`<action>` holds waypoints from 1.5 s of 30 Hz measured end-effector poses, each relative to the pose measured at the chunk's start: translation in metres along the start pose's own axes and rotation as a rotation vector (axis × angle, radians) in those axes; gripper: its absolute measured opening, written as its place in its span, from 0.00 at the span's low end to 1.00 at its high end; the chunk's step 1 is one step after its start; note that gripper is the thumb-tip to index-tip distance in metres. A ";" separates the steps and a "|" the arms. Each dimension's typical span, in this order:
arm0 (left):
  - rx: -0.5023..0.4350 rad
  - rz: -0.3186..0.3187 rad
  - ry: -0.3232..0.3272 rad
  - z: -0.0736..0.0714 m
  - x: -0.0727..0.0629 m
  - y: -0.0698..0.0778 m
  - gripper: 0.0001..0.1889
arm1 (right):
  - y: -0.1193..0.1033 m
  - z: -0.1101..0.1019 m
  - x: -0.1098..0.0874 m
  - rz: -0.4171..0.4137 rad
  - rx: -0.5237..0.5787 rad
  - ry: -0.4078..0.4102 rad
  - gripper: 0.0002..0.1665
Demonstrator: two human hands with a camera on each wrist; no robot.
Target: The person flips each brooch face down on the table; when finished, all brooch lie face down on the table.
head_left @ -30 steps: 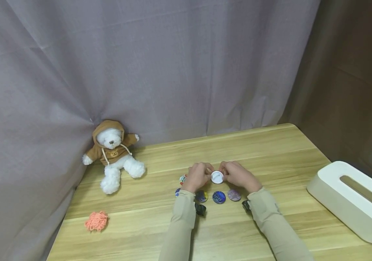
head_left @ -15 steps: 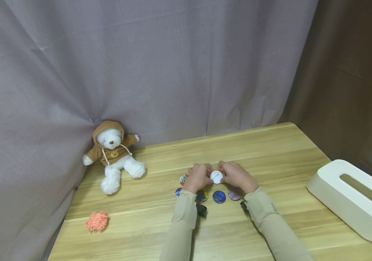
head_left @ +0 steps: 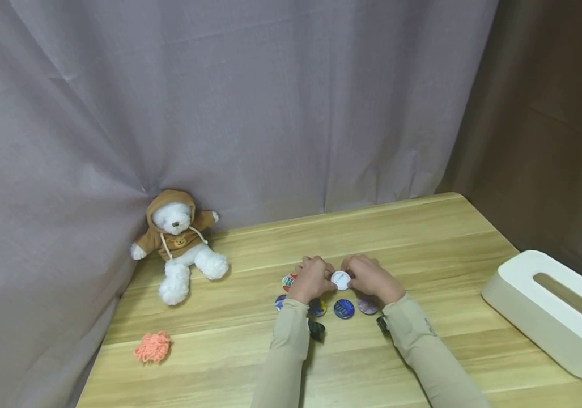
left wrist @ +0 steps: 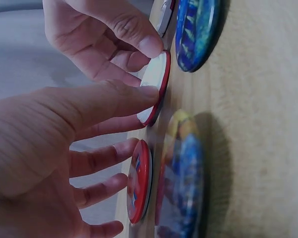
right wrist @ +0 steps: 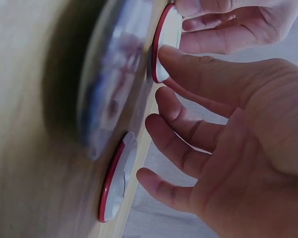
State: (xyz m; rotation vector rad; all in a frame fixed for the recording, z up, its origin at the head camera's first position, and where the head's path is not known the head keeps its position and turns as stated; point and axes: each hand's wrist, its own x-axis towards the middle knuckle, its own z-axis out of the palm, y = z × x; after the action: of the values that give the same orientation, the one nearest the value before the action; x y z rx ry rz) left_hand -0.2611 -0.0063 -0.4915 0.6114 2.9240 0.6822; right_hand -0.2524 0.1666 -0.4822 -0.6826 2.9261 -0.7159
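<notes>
Both hands pinch one round pin badge (head_left: 340,280) by its opposite edges, its white back facing up and its rim red. My left hand (head_left: 312,281) has thumb and forefinger on the left edge, while its other fingers spread over a red badge (left wrist: 140,181) in the left wrist view. From the right, my right hand (head_left: 372,279) grips the other edge; below its loose fingers lies a white-backed, red-rimmed badge (right wrist: 116,181). Nearer the person, a blue badge (head_left: 344,309), a purple badge (head_left: 367,306) and a blue-and-yellow badge (head_left: 317,307) lie in a row.
A white teddy bear (head_left: 178,243) in a brown hoodie sits at the back left of the wooden table (head_left: 229,362). Coral yarn (head_left: 153,347) lies at the left, and a white tissue box cover (head_left: 551,317) stands at the right. Grey curtain (head_left: 280,113) hangs behind.
The held badge has shifted very slightly toward the person, and the right hand has moved a little left with it. Both hands keep their hold; the other badges stay in place.
</notes>
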 end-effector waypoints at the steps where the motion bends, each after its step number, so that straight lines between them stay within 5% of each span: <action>1: 0.000 -0.003 0.002 0.000 0.000 0.000 0.15 | 0.000 0.000 0.000 -0.003 -0.008 -0.006 0.09; 27: -0.177 0.023 0.061 -0.013 -0.008 -0.013 0.15 | -0.006 0.001 0.001 -0.010 0.083 0.044 0.13; 45: -0.193 -0.061 0.066 -0.021 -0.024 -0.036 0.15 | -0.030 0.008 0.023 -0.048 0.069 -0.013 0.23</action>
State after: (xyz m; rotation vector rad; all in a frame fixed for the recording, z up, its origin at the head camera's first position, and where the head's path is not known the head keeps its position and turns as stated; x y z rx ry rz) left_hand -0.2559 -0.0536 -0.4892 0.4868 2.8744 0.9797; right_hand -0.2597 0.1292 -0.4749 -0.7509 2.8670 -0.8088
